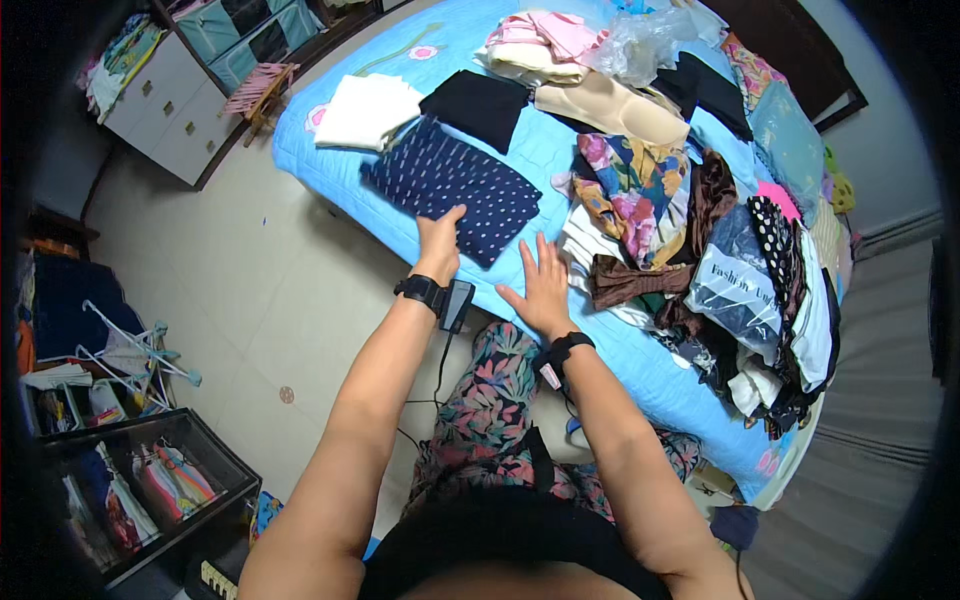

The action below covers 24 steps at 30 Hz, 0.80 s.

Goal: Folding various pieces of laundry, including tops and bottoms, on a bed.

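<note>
A folded navy garment with small white dots (470, 190) lies near the edge of the bed. My left hand (440, 240) grips its near edge, thumb on top and the other fingers partly hidden. Flat on the blue bedspread, fingers spread, my right hand (546, 292) is open and holds nothing. It rests between the dotted garment and a heap of clothes. A folded white garment (370, 112) and a folded black one (476, 108) lie just beyond the navy one.
The heap holds a floral cloth (632, 190), a brown bow-like piece (640, 282) and a clear-bagged garment (735, 300). Behind are a beige bra-like piece (610, 108) and pink clothing (545, 35). Hangers (140, 350), a glass-topped drawer unit (225, 455) and white drawers (165, 120) stand left.
</note>
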Motion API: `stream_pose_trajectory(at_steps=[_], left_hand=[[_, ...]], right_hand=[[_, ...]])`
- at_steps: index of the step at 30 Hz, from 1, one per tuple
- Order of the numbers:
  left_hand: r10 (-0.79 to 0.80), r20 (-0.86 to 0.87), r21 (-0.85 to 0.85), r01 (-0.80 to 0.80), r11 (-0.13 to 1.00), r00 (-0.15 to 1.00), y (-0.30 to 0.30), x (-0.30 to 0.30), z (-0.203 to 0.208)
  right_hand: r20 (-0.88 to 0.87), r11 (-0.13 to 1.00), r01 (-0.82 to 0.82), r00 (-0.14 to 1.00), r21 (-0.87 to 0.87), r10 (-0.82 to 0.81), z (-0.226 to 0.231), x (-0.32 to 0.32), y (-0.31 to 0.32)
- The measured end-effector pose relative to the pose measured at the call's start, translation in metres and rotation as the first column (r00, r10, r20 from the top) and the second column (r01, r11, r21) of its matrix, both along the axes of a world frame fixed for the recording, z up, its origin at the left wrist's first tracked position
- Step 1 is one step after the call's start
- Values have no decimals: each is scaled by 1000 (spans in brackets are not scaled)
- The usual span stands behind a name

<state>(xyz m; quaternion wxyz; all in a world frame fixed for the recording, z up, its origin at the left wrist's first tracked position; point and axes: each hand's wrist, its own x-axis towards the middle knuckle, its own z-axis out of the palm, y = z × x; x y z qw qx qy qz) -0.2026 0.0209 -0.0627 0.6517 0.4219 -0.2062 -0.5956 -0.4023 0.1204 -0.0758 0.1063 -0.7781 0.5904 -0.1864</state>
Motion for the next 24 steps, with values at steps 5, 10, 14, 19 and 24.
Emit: stream_pose_trajectory(at_steps=[5,10,14,19,24], left_hand=[[147,76,35,-150,988,986,9,-25,1],[236,878,-121,-285,951,417,54,-27,28],[317,942,-234,466,853,-109,66,-17,58],[101,952,57,490,870,-290,54,-28,47],[-62,980,-70,626,777,187,46,-134,98]], right_hand=[[-38,998,55,998,23,-54,7,-5,0],[16,998,29,999,57,-30,-15,-13,1],[29,990,7,1000,140,-11,4,-11,0],[121,960,-109,989,257,80,40,-38,20],[697,974,-33,703,226,-138,60,-83,60]])
